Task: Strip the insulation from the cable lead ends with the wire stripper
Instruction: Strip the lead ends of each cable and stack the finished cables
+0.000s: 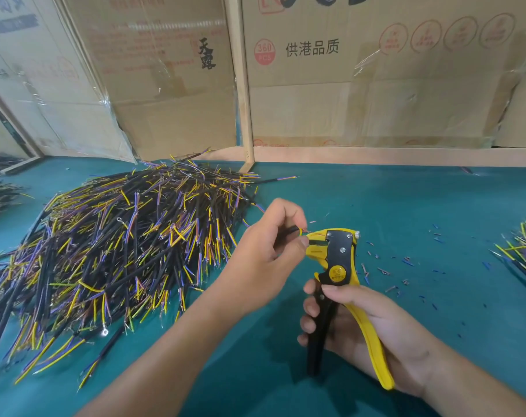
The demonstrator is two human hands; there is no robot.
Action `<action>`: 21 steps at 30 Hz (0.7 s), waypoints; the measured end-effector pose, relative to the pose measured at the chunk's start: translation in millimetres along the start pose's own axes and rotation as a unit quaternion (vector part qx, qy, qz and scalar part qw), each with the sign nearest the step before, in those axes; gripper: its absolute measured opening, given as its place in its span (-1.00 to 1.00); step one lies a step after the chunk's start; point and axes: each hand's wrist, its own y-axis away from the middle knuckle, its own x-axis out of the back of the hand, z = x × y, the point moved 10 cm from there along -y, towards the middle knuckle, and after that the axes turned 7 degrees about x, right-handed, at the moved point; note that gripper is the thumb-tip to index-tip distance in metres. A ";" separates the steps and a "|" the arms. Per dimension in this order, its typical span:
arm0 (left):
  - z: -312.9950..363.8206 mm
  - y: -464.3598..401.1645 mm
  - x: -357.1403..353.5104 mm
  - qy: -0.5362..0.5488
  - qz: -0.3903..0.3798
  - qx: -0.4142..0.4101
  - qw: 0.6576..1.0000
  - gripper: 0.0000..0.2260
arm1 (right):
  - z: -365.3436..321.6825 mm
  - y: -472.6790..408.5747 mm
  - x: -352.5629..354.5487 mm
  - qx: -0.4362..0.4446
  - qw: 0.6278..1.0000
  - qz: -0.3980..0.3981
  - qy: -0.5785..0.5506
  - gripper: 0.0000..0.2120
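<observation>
While the right hand (pixel 355 329) grips the handles of the yellow-and-black wire stripper (pixel 340 266), holding it upright above the teal table mat (pixel 421 206), the left hand (pixel 267 251) pinches a black cable (pixel 293 230) just left of the stripper's head, its coloured lead ends reaching into the jaws. Left of the stripper lies a big heap of cables (pixel 120 251) with yellow and purple leads, right of it blue insulation scraps (pixel 406 263) and, further right, a smaller cable bundle (pixel 523 251)

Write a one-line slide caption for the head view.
Left hand feeds a cable lead into the yellow wire stripper gripped by the right hand, beside a cable pile.
</observation>
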 end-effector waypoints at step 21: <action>-4.3 -2.5 6.9 -0.052 0.035 -0.001 0.998 -0.87 | -16.3 7.8 -15.1 0.074 0.993 -0.081 0.049 -0.80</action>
